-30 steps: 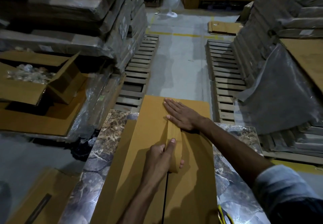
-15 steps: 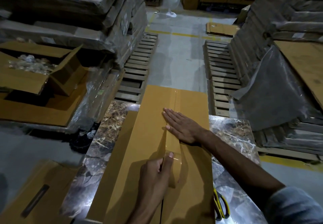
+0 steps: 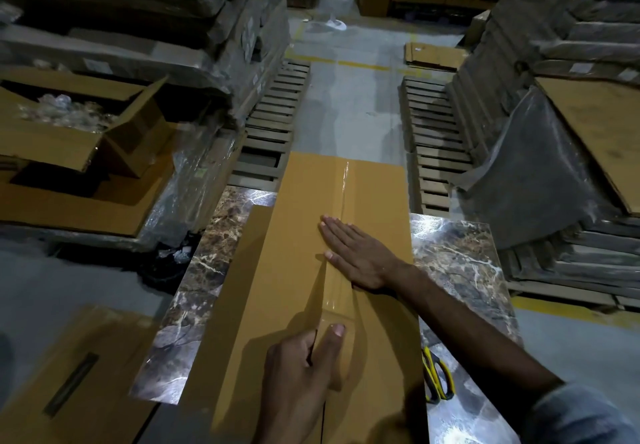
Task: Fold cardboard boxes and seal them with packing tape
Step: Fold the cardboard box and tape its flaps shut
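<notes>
At 9 o'clock an open carton (image 3: 69,132) sits aside; at 6 o'clock the left hand (image 3: 298,374) curls round the tape (image 3: 337,291), thumb on top, holding it over the seam of the long box (image 3: 294,236), which lies at centre on the marble table (image 3: 460,253); the right hand (image 3: 360,256) presses flat on the seam, fingers straight and together; scissors (image 3: 438,378) lie at 4 o'clock. A skewed pull could wrinkle the strip or drag it off the seam. Count: two hands, one strip, one box in work, one pair of scissors.

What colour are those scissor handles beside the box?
Scissors: yellow and black, in the head view.
</notes>
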Available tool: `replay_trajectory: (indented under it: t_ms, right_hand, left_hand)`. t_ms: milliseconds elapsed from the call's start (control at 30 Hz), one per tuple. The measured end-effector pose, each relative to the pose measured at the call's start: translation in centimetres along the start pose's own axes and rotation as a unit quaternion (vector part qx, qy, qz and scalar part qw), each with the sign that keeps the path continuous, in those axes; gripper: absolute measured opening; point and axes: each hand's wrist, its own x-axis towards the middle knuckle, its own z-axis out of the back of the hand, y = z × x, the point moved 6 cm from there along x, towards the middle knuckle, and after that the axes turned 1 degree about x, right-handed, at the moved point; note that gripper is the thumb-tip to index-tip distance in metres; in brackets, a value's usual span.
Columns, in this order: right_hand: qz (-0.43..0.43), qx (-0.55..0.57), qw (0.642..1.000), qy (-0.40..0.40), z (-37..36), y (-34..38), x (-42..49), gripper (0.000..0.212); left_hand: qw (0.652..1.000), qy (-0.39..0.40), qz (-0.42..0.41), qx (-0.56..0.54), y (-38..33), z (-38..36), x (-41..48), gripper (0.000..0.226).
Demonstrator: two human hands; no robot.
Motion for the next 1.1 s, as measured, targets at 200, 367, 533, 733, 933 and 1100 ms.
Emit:
replay_trajectory:
  t_ms: [200,367,533,733,933,1100]
  right_hand:
    - [-0.01,-0.016,1.0,-0.001,-0.2,0.1,-0.1,0.071]
    - [-0.033,-0.014,0.999,-0.005,-0.1,0.4,0.0,0.07]
    - [-0.072,0.015,0.997,-0.031,-1.3,2.4,-2.1,0.071]
    - [-0.082,0.017,0.996,-0.039,-2.3,3.7,-3.6,0.07]
    - [-0.072,0.026,0.997,-0.032,-1.9,3.9,-4.0,0.067]
    - [-0.069,0.019,0.997,-0.027,-1.9,3.9,-4.0,0.066]
  left_hand:
    - [0.998,-0.019,-0.012,-0.05,-1.2,0.0,-1.0,0.055]
    - [0.997,-0.032,-0.019,-0.071,0.3,-0.4,-2.1,0.047]
    - [0.997,-0.061,-0.048,-0.027,-0.3,-0.2,-3.0,0.045]
    - [0.998,-0.043,-0.004,-0.038,-0.7,0.1,-4.3,0.052]
    - [0.995,-0.065,0.021,-0.075,-0.1,1.0,-7.6,0.069]
    - [0.989,-0.103,0.067,-0.079,1.6,1.2,-13.1,0.065]
